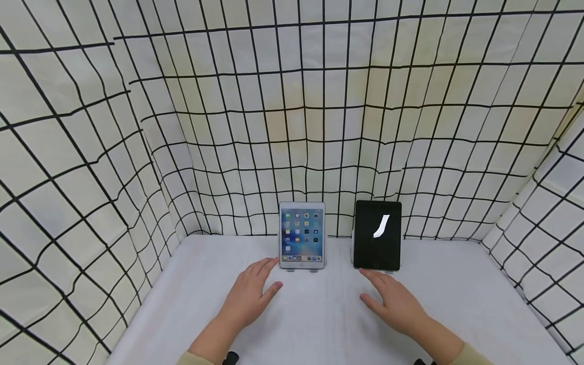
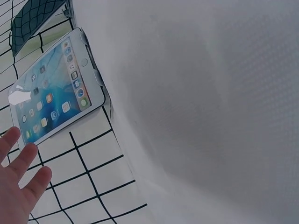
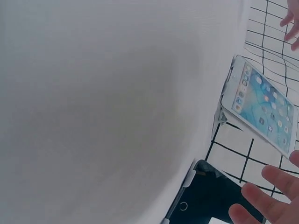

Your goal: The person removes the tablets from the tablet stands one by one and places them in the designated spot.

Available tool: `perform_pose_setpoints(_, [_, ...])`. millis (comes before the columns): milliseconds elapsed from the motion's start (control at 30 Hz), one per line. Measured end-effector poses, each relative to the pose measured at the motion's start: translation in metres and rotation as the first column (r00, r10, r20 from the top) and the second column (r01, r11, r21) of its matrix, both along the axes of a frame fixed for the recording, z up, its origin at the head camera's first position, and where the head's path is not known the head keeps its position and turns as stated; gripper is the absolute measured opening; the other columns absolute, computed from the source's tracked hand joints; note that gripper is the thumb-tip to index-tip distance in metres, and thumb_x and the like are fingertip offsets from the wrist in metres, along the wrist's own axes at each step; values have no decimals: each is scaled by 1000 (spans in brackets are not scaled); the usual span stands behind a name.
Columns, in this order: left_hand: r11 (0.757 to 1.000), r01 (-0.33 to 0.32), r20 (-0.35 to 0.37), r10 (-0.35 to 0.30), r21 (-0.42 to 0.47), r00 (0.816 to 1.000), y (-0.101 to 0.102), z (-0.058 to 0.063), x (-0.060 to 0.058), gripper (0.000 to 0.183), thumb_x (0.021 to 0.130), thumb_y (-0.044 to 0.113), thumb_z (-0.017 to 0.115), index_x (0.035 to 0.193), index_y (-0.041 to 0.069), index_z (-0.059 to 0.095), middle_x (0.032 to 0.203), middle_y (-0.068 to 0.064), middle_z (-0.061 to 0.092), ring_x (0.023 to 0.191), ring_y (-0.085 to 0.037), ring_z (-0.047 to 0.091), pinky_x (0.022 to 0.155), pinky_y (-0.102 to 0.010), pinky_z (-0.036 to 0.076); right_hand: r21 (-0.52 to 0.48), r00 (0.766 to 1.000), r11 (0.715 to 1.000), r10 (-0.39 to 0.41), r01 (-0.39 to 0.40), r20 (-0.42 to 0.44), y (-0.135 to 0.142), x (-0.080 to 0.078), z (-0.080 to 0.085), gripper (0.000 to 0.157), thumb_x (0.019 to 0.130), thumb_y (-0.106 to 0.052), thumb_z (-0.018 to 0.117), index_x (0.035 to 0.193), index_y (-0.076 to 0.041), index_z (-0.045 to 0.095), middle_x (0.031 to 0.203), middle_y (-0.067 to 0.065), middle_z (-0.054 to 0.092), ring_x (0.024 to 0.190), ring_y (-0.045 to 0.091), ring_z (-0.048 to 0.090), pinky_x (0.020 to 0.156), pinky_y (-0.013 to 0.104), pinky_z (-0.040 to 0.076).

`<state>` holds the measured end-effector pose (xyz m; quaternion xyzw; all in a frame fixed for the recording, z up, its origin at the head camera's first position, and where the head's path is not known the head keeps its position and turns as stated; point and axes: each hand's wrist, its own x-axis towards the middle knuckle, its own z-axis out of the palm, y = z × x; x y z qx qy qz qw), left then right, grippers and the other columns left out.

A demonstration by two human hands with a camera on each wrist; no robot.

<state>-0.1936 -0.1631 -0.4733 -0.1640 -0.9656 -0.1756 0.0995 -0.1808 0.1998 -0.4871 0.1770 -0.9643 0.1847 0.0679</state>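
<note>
A white tablet [image 1: 301, 235] with a lit home screen of app icons stands tilted back on a small stand. To its right, a black tablet [image 1: 377, 235] has a dark screen with a bright white reflection on it. My left hand [image 1: 250, 293], fingers extended, hovers in front of the white tablet's lower left side. Before the black tablet's lower edge is my right hand [image 1: 396, 303], its fingers straight and thumb spread. Neither hand holds anything. The left wrist view shows the left fingertips [image 2: 29, 151] overlapping the white tablet's edge.
Both tablets stand toward the back of a table covered with white cloth [image 1: 315, 314]. Behind them and along both sides rise white cloth walls with a black grid [image 1: 301, 121]. Dark wrist straps [image 1: 231, 358] show at the bottom edge.
</note>
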Motion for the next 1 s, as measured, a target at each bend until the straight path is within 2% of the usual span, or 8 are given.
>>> perform_pose_setpoints(233, [999,-33,46,31,40,998,0,0,-3,70,98,66,34,152,22,40,151,-6,44,141,-28,38,112,-53,32,-82,995,996,-39,47,96,-9,-7,-2,62,96,-54,57,148,-22,47,146,3,52,134,30,47,106,54,39])
perform_pose_setpoints(433, [998,-49,59,46,44,997,-2,-1,-7,68,99,64,36,153,22,39,152,-6,43,141,-28,37,112,-53,32,-118,984,989,-67,87,164,-18,-13,-1,61,96,-53,58,148,-23,48,148,4,50,137,31,44,107,56,37])
perform_pose_setpoints(700, [996,-64,76,59,67,995,-4,-2,-10,69,100,64,32,153,21,38,152,-7,43,141,-29,37,111,-54,32,-180,982,979,-68,100,179,-22,-20,-5,58,97,-47,59,148,-23,47,148,7,49,139,33,41,109,56,35])
perform_pose_setpoints(1000, [992,-73,87,64,103,994,-4,0,-18,62,103,54,40,153,19,38,152,-9,43,141,-31,37,112,-54,31,-210,980,971,-80,118,181,-29,-31,-10,59,97,-47,60,148,-21,47,145,8,52,131,31,50,104,55,41])
